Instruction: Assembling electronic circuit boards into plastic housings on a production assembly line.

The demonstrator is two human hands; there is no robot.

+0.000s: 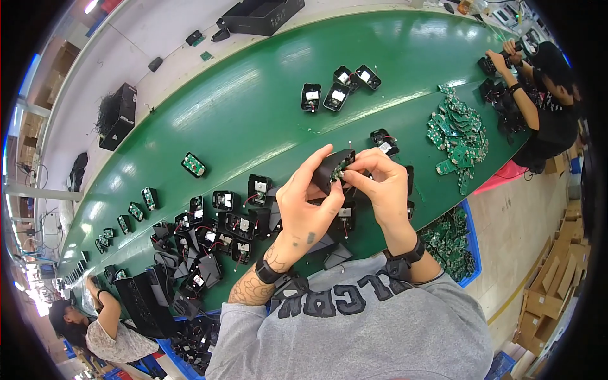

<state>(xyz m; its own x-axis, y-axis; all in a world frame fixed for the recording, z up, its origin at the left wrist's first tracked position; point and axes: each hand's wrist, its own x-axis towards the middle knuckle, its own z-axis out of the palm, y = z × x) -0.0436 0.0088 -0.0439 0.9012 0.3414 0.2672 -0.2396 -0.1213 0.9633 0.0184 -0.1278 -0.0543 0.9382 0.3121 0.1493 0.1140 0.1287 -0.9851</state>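
Observation:
A black plastic housing (329, 170) is held up over the green table in my left hand (304, 201), whose fingers and thumb wrap round its sides. The edge of a green circuit board (340, 169) shows at the housing's open side. My right hand (380, 182) pinches at that board with thumb and forefinger; whether it grips the board or a small part on it is too small to tell. Close by on the table lie other open black housings, one (384, 142) just beyond my right hand and one (346, 216) partly hidden below my hands.
Several housings (239, 225) crowd the table left of my hands. Loose circuit boards (459, 133) form a pile at the right, above a blue bin (472, 240) of boards. Co-workers sit at the far right (548, 95) and lower left (107, 326). A black box (142, 301) stands near the left edge.

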